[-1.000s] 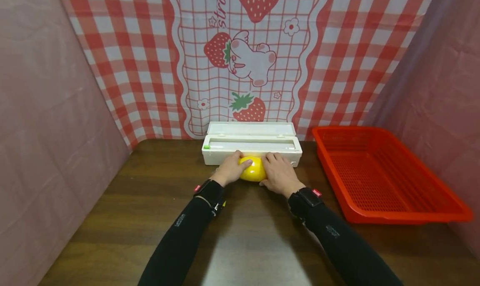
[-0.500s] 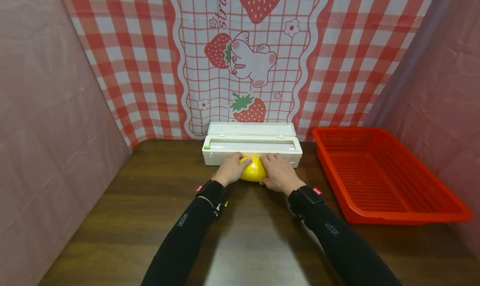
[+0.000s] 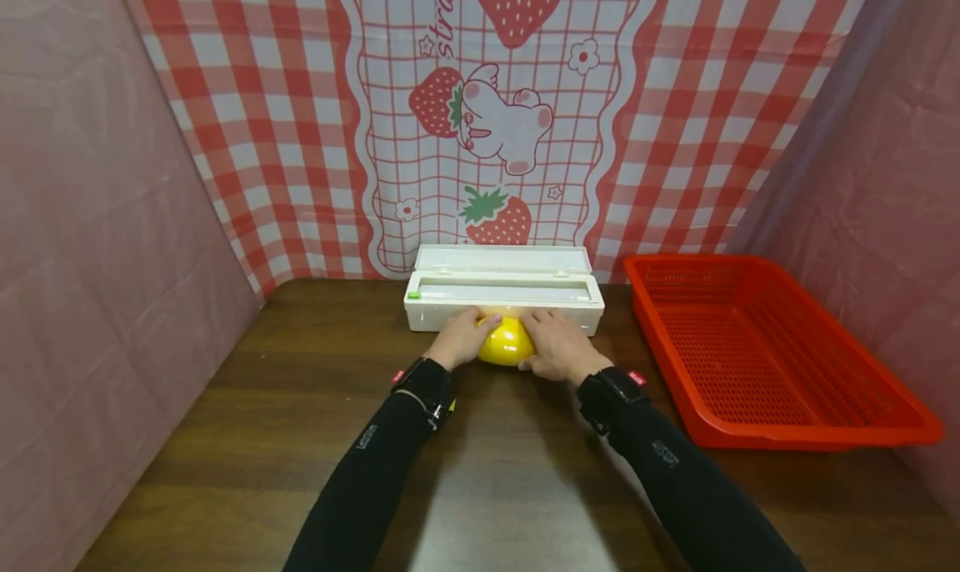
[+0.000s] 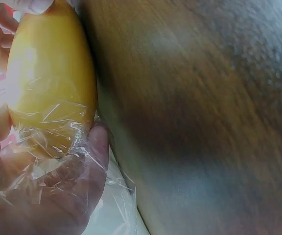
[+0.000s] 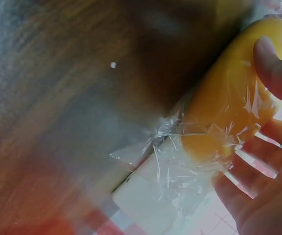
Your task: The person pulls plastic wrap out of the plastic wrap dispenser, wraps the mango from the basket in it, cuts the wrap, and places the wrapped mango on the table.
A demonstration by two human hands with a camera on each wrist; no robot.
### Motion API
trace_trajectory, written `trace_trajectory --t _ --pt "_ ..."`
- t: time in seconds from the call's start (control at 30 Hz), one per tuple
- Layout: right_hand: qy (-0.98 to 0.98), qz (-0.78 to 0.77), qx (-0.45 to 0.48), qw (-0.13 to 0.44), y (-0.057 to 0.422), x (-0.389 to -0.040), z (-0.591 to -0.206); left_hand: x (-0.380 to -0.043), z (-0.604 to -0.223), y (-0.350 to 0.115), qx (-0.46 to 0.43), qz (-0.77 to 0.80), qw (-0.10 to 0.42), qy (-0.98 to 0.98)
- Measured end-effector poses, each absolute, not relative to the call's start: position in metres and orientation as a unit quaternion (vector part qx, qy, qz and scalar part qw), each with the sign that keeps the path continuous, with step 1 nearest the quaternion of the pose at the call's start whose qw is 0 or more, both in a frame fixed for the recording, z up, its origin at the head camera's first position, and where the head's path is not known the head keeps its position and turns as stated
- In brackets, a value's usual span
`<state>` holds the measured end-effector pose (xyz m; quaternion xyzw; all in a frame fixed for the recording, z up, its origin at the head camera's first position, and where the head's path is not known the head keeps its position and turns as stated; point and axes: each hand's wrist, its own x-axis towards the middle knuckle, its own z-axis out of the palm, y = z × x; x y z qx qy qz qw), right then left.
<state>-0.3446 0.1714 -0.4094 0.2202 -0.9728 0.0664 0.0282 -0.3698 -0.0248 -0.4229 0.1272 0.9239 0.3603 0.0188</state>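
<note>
A smooth, rounded, glossy yellow thing [image 3: 506,347], shaped somewhat like a mango, is held between both hands close in front of the white cling film dispenser [image 3: 427,316]. Clear cling film [image 5: 168,164] wraps its ends and bunches in loose folds. My left hand [image 3: 457,341] grips the left end, thumb on the near side and fingers reaching behind. At the other end my right hand [image 3: 558,347] holds it; in the right wrist view the thumb [image 5: 273,68] lies over the yellow surface while the fingers spread behind the film. The dispenser's lid stands raised at the back.
A red plastic basket [image 3: 678,372] with a slotted floor stands on the right of the brown wooden table [image 3: 285,422]. Behind the table hangs a red-and-white checked cloth [image 3: 292,138] with strawberry prints. Pink curtains [image 3: 112,247] close off both sides.
The hands stay at the same spot, shifting only slightly; the left fingertips move a little to the left. The yellow thing sits marginally nearer the person. Dispenser and basket have not moved.
</note>
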Motion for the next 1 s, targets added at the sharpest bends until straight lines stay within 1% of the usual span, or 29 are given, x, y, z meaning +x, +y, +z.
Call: trace_trajectory --t 0.43,0.73,0.87,1.0 --pt "-0.974 0.087 0.21 -0.017 0.172 -0.349 -0.402 -0.372 -0.425 -0.025 0.112 0.373 0.017 0.921" --pt "-0.973 0.089 0.214 -0.017 0.175 -0.346 -0.406 -0.366 -0.428 -0.027 0.089 0.411 0.011 0.907" --pt "-0.972 0.089 0.218 -0.017 0.176 -0.344 -0.405 -0.361 -0.427 -0.035 0.094 0.396 -0.021 0.913" --pt "-0.972 0.082 0.218 -0.02 0.176 -0.342 -0.403 -0.36 -0.422 -0.053 0.093 0.373 -0.076 0.92"
